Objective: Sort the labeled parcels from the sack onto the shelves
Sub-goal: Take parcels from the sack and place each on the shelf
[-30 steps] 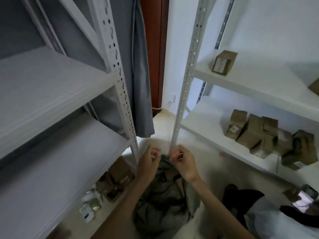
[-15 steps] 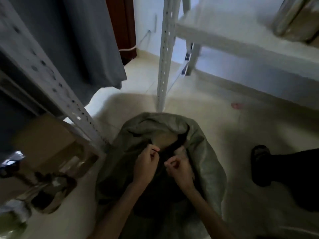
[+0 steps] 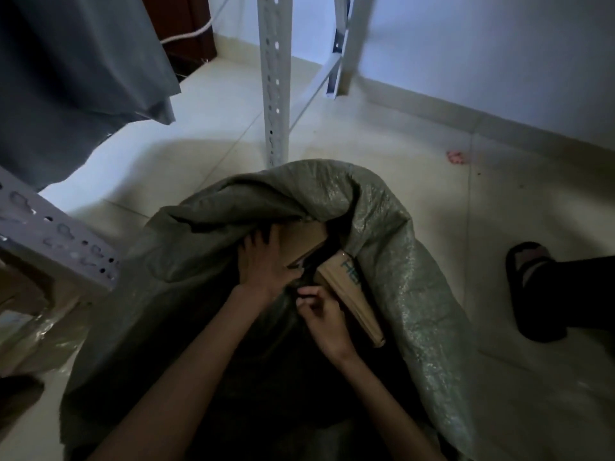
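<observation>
Woven plastic sack (image 3: 392, 247) with a faint sheen, matt cardboard parcels (image 3: 301, 242), perforated painted-metal shelf upright (image 3: 274, 78), glossy floor tiles (image 3: 382, 141)

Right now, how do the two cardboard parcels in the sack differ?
The upper parcel shows a plain flat face; the lower parcel carries blue print and lies slanted. The left hand rests on the upper parcel; the right hand is beside the lower one. Both are brown cardboard inside the sack.
</observation>
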